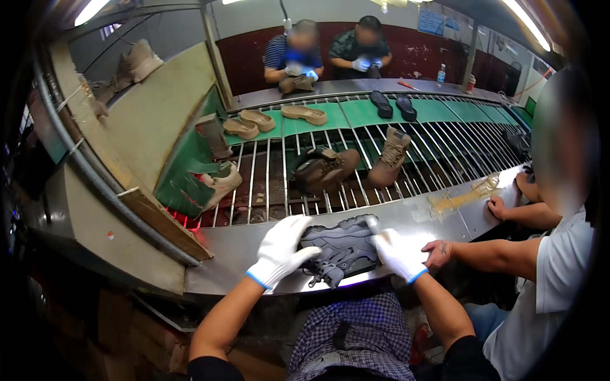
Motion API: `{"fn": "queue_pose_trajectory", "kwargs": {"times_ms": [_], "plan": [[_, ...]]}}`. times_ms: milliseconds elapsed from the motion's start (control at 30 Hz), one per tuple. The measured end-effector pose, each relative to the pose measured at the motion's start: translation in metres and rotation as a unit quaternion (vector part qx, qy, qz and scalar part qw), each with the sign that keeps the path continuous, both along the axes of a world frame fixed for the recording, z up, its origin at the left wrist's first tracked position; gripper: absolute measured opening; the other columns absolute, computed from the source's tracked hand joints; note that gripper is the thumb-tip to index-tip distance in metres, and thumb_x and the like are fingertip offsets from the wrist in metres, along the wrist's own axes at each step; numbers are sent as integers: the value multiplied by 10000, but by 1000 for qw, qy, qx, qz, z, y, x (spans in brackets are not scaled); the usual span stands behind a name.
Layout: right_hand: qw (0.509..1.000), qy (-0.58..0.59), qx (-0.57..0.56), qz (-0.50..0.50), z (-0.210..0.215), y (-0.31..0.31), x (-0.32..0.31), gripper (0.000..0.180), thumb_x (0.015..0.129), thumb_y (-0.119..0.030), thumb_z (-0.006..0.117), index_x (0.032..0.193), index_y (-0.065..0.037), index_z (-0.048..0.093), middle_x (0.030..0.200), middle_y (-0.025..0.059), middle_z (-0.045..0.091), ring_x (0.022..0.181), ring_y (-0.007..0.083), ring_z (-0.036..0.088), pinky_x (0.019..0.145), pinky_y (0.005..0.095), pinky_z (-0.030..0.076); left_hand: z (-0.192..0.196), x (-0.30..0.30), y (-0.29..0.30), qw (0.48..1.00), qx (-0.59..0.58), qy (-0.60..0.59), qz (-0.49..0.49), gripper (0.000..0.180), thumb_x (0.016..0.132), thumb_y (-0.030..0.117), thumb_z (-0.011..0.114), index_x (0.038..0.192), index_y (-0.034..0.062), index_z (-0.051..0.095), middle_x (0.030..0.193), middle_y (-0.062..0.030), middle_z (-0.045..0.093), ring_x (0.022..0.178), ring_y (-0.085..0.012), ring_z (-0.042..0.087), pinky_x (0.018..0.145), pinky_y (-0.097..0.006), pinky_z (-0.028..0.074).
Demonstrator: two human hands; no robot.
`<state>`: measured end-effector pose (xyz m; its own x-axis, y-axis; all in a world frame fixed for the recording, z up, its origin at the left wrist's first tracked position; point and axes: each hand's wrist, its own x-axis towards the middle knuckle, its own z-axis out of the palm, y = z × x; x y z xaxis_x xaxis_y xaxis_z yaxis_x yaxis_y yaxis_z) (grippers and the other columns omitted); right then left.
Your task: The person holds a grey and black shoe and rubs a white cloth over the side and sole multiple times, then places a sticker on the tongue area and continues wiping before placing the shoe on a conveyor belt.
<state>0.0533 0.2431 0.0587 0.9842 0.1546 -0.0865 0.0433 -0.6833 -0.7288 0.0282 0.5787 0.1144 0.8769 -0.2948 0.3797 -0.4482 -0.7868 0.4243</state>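
Observation:
A dark grey lace-up shoe [343,244] lies on its side on the metal ledge [229,254] in front of me. Its chunky sole faces away and its laces hang toward me. My left hand [281,249], in a white knit glove with a blue cuff, grips the shoe's left end between thumb and fingers. At the right end is my right hand [399,255], gloved the same way; its fingers are smeared and overlap the shoe's edge, so their grip is unclear.
Beyond the ledge, a rack of metal rollers [254,178] carries a brown boot [389,157] and a dark brown shoe [325,168]. Tan soles [304,114] and black soles [382,105] lie on a green strip. A person's bare hand [437,255] rests close to my right hand. Two gloved people work opposite.

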Motion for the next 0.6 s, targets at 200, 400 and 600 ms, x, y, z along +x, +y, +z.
{"fn": "queue_pose_trajectory", "kwargs": {"times_ms": [200, 400, 600], "plan": [[923, -262, -276, -56, -18, -27, 20, 446, 954, -380, 729, 1293, -98, 657, 1185, 223, 669, 1098, 416, 677, 939, 516, 550, -77, -58, 61, 970, -149, 62, 183, 917, 791, 381, 928, 1549, 71, 517, 1551, -208, 531, 1409, -377, 568, 1184, -464, 484], [989, -140, 33, 37, -59, 26, 85, 431, 1134, -317, 428, 1363, -39, 667, 1426, 220, 654, 1338, 420, 590, 1136, 467, 465, -93, -12, 41, 919, -326, 171, 144, 835, 829, 265, 923, 1525, 58, 510, 1382, -173, 672, 1313, -287, 635, 1142, -403, 500], [959, 45, 208, 186, -18, 9, -81, 400, 1109, -347, 540, 1296, -22, 679, 1272, 172, 711, 1244, 303, 629, 1135, 437, 452, -73, -24, 33, 796, -522, 299, 70, 370, 985, 128, 746, 1326, 12, 663, 1248, -89, 713, 1173, -183, 650, 1072, -344, 510]]}}
